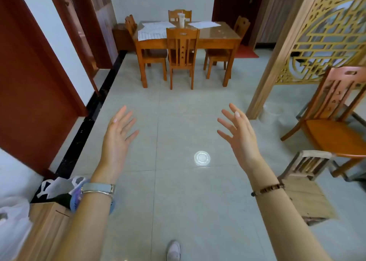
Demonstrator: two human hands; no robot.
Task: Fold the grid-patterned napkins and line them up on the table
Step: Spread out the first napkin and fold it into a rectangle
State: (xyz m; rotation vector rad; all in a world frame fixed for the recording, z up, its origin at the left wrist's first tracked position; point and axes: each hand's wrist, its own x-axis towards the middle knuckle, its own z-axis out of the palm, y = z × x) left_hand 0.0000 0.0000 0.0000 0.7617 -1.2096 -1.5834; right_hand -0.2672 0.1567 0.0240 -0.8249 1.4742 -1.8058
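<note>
Far across the room stands a wooden dining table. White grid-patterned napkins lie unfolded on it: one pile at its left end, hanging over the front edge, and another at the back right. My left hand and my right hand are stretched out in front of me over the tiled floor, fingers spread and holding nothing. Both hands are well short of the table.
Wooden chairs ring the table, and a plastic cup stands on it. A chair and a low stool sit at my right by a carved screen. Plastic bags and a cabinet lie at left.
</note>
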